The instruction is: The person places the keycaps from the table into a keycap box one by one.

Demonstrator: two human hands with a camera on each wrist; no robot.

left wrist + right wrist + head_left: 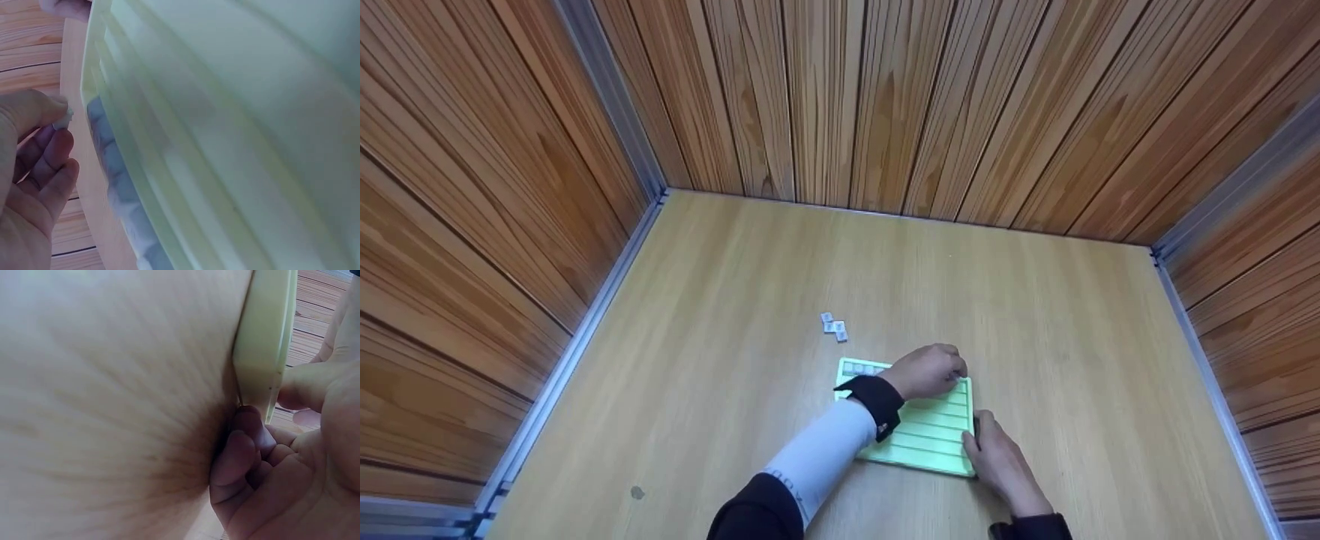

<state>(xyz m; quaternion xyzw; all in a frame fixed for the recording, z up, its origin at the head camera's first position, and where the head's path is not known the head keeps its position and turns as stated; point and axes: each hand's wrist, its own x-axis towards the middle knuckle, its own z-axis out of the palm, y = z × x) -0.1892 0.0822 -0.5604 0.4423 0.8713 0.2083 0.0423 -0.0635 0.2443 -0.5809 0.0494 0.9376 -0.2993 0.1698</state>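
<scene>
A light green ridged tray (924,435) lies on the table, with a row of small pale tiles (118,169) along its far channel. My left hand (926,371) is over the tray's far right corner. Between thumb and fingertip it pinches one small white tile (63,119), just off the tray's edge in the left wrist view. At the tray's right side, my right hand (1003,459) grips the edge, thumb (304,387) against the rim and fingers curled low beside it. My left forearm hides part of the tray and its row.
Several loose small tiles (835,328) lie on the wooden table (720,337) beyond the tray's far left corner. Wood-plank walls (870,105) with grey metal edging enclose the table at the back and sides. A dark spot (637,493) marks the tabletop at front left.
</scene>
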